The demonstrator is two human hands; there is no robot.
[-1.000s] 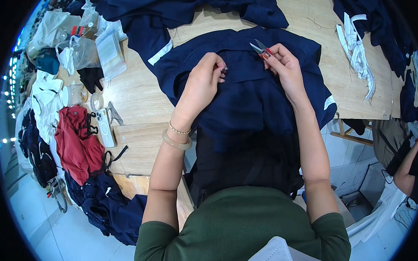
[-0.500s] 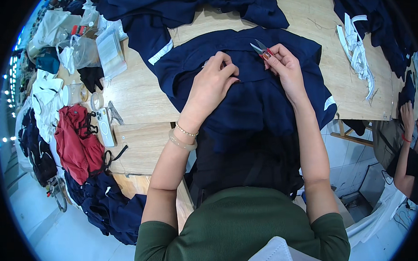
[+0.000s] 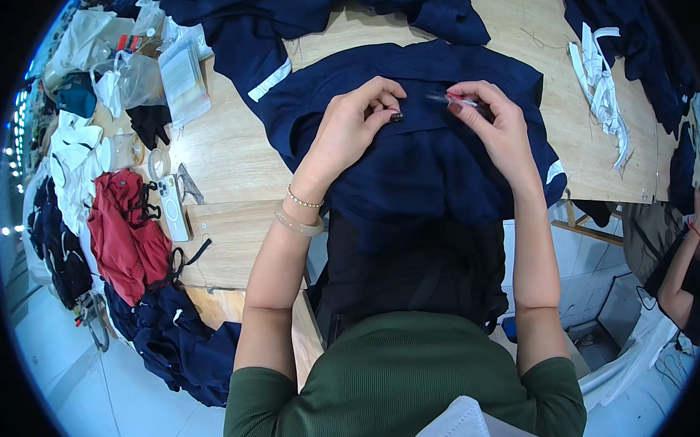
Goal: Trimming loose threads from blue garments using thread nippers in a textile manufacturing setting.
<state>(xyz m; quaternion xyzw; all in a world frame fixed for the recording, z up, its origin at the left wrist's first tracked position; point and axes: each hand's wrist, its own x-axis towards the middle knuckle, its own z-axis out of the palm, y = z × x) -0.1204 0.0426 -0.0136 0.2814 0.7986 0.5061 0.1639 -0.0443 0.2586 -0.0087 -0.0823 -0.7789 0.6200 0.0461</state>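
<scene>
A navy blue garment (image 3: 410,166) with white bands at its edges lies in front of me, partly on the table and hanging over its near edge toward my lap. Over its left part is my left hand (image 3: 354,126), thumb and fingers drawn together in a pinch. Whatever sits between those fingertips is too small to make out. My right hand (image 3: 497,117) grips small thread snips (image 3: 455,98) with red on the handle. Their blades, smeared by motion, point left toward my left hand, just above the cloth.
More navy garments (image 3: 281,24) lie at the far side, and white strips (image 3: 598,94) to the right. On the left are a phone (image 3: 174,209), a tape roll (image 3: 159,163), a red bag (image 3: 127,234) and plastic bags (image 3: 141,79). A co-worker's arm (image 3: 679,272) shows at far right.
My right hand has turned, so the snips swing from pointing up-left to level and leftward, slightly lower. My left hand has shifted a little, its fingertips higher. The co-worker's hand has moved down.
</scene>
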